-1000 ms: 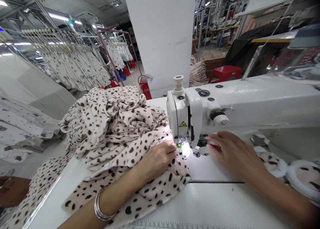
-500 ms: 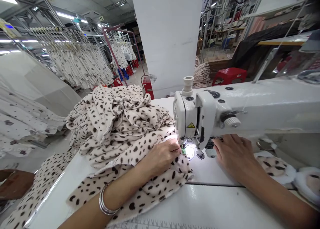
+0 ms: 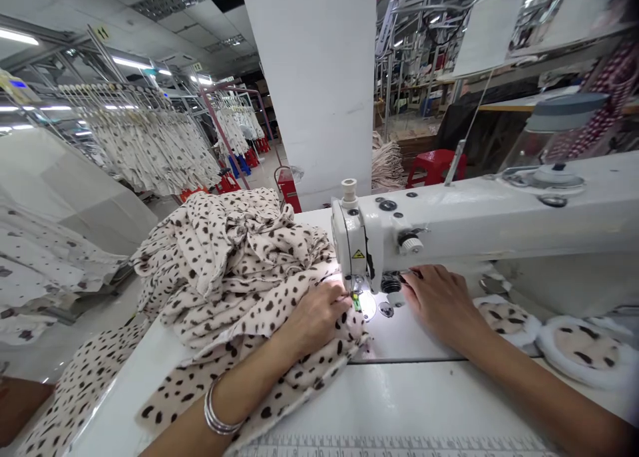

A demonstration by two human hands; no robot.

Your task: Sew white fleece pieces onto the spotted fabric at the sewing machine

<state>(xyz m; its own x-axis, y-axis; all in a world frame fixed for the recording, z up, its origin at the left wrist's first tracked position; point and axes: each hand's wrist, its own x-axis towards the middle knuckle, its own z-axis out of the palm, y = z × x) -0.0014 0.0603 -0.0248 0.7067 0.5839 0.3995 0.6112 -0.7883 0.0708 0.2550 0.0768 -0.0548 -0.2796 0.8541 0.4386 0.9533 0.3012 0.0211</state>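
Observation:
My left hand (image 3: 317, 316), with silver bangles at its wrist, pinches the edge of a cream fleece fabric with dark spots (image 3: 279, 307) beside the needle area. A lit needle plate (image 3: 368, 305) and a small green part (image 3: 356, 302) lie just right of those fingertips. Against the underside of the white sewing machine (image 3: 469, 221) rests my right hand (image 3: 442, 304), right of the needle. Its fingertips are hidden behind the machine head, so what they touch is unclear. The bulk of the spotted fabric is bunched to the left of the machine.
Round white pieces with spotted centres (image 3: 582, 350) lie at the right under the machine arm. A ruler strip (image 3: 379, 446) runs along the table's front edge. Behind stand a white pillar (image 3: 314, 91), a red stool (image 3: 434, 167) and racks of hanging garments (image 3: 144, 144).
The view has turned slightly to the right, so the machine and both hands appear further left. Both hands stay at about the same places by the machine, the left still gripping the fabric.

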